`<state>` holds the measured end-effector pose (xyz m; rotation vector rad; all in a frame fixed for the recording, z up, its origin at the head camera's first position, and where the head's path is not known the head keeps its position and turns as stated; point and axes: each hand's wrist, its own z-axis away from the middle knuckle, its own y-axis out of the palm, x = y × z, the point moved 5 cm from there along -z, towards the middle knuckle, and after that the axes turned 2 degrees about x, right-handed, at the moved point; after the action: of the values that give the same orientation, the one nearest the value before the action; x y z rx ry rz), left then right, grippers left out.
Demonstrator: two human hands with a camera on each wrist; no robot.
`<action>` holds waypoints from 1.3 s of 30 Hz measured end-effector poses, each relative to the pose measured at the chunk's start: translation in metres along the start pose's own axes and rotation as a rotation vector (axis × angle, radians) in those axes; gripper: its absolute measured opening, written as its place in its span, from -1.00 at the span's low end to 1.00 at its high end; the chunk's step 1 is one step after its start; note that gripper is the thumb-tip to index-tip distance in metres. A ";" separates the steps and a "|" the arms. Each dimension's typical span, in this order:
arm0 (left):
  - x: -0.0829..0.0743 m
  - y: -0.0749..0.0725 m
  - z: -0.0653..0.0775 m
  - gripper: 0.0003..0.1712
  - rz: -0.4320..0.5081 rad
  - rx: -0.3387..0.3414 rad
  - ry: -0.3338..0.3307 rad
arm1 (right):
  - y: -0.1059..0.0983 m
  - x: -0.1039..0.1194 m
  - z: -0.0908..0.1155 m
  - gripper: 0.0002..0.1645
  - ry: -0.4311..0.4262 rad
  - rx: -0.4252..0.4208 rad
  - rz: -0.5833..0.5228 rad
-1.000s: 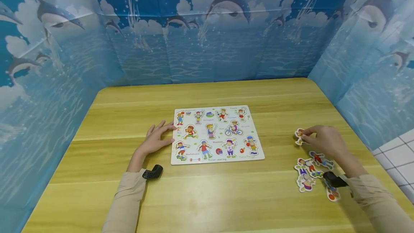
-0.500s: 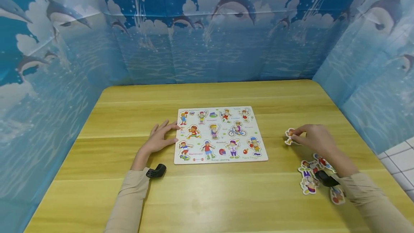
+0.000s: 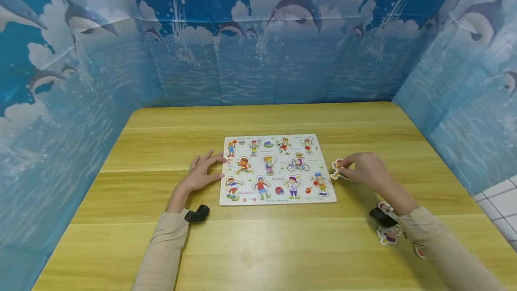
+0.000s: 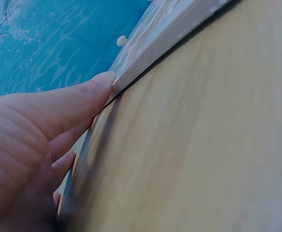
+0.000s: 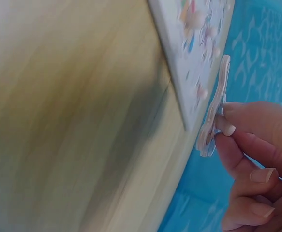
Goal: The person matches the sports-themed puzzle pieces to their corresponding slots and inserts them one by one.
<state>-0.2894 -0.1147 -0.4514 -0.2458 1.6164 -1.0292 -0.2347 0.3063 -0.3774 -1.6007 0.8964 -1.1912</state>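
The puzzle piece [image 3: 336,169] is now just beside the right edge of the puzzle board [image 3: 257,165], carried closer to it over the last second, away from the loose pieces [image 3: 388,238] partly hidden under the right forearm. This looks like the carrying stage, with the piece not yet on the board. The right hand [image 3: 365,169] has its grip closed on the piece's knob [image 5: 226,126], pinched between thumb and finger; the left hand's [image 3: 200,174] grip stays spread and relaxed, fingertips touching the board's left edge. The tabletop [image 3: 262,246] is pale, wood-grained and glossy. Dolphin-printed sheeting [image 3: 282,71] hangs around it, and white tiles [image 3: 498,201] show at far right.
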 end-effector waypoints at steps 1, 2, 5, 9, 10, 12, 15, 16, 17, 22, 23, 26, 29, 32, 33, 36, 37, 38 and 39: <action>-0.001 0.000 0.000 -0.51 0.002 0.002 0.000 | 0.001 0.003 -0.001 -0.89 -0.003 -0.003 -0.002; -0.001 0.001 0.000 -0.51 -0.001 0.003 0.000 | 0.002 0.005 -0.003 -0.90 -0.010 -0.009 -0.002; -0.001 0.001 0.000 -0.51 -0.013 0.001 -0.005 | 0.004 0.014 -0.009 -0.91 -0.024 -0.021 -0.008; 0.001 0.000 0.001 -0.51 -0.018 -0.008 -0.016 | 0.007 0.027 -0.018 -0.91 -0.030 -0.016 -0.030; 0.001 0.000 0.001 -0.51 -0.019 -0.008 -0.016 | 0.009 0.030 -0.020 -0.90 -0.029 -0.009 -0.037; 0.002 0.000 0.003 -0.51 -0.018 -0.008 -0.017 | 0.013 0.038 -0.025 -0.90 -0.028 0.010 -0.061; 0.003 0.000 0.004 -0.51 -0.018 -0.005 -0.018 | 0.019 0.048 -0.032 -0.89 -0.029 0.040 -0.097; 0.003 0.000 0.004 -0.51 -0.016 -0.005 -0.020 | 0.021 0.052 -0.034 -0.89 -0.034 0.046 -0.103; 0.003 0.000 0.005 -0.51 -0.014 -0.005 -0.022 | 0.023 0.055 -0.036 -0.89 -0.038 0.049 -0.110; 0.002 0.000 0.002 -0.51 -0.024 -0.002 -0.021 | 0.033 0.069 -0.047 -0.88 -0.063 0.034 -0.119; 0.001 0.000 0.001 -0.51 -0.025 -0.002 -0.020 | 0.034 0.071 -0.049 -0.89 -0.068 0.030 -0.122; 0.001 -0.001 0.000 -0.52 -0.024 -0.004 -0.022 | 0.038 0.077 -0.053 -0.89 -0.091 0.021 -0.129; 0.001 -0.001 -0.001 -0.52 -0.025 -0.004 -0.027 | 0.041 0.082 -0.056 -0.90 -0.107 0.016 -0.137; 0.001 -0.001 0.000 -0.52 -0.019 -0.001 -0.034 | 0.043 0.088 -0.060 -0.91 -0.109 0.023 -0.150; 0.000 -0.001 0.000 -0.52 -0.019 -0.001 -0.034 | 0.044 0.089 -0.061 -0.91 -0.107 0.029 -0.156; 0.000 -0.001 0.001 -0.52 -0.014 -0.004 -0.033 | 0.047 0.096 -0.066 -0.90 -0.109 0.042 -0.169; -0.001 -0.001 0.001 -0.52 -0.017 -0.004 -0.030 | 0.048 0.098 -0.068 -0.90 -0.112 0.048 -0.175; -0.001 -0.001 0.000 -0.52 -0.019 -0.004 -0.028 | 0.050 0.100 -0.069 -0.90 -0.114 0.049 -0.174; -0.001 -0.001 0.000 -0.52 -0.018 -0.005 -0.025 | 0.051 0.102 -0.070 -0.90 -0.117 0.050 -0.173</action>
<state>-0.2891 -0.1149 -0.4497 -0.2767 1.5968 -1.0318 -0.2764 0.1791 -0.3879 -1.7152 0.6596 -1.2151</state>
